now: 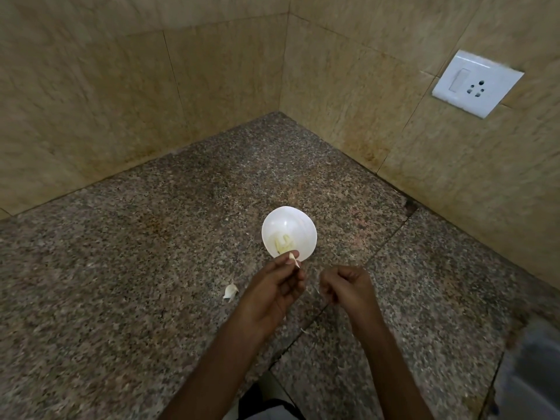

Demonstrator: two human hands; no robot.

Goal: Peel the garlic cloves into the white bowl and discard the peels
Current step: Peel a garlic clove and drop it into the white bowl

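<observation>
Hands work low in the head view, over a speckled granite counter (121, 268) set in a corner of beige tiled walls (91, 86).

Left hand (272, 287) is raised just in front of the white bowl (301, 224), palm turned inward. Its thumb and fingertips pinch a small pale garlic clove (293, 259), pointed tip sticking out to the right. The clove sits right at the near rim of the bowl and overlaps it in this view; whether it touches the rim can't be told.

Right hand (345, 286) is just beside the left, apart from it, with the fingers curled in towards the palm. A thin pale sliver shows at its fingertips, maybe a peel scrap, but it's too small to tell whether the hand grips anything.

The bowl stands upright on the counter, mid-frame. Inside, towards the near side, lie a few yellowish peeled cloves (283, 242), blurred together, so no count.

One unpeeled clove (231, 291) lies on the counter left of the left hand, not touched. A tiny peel bit (304, 330) lies on the counter between the forearms.

A white switch-and-socket plate (477, 83) is on the right wall, well apart from everything. The bottom right corner is a blurred grey patch, unidentifiable.
</observation>
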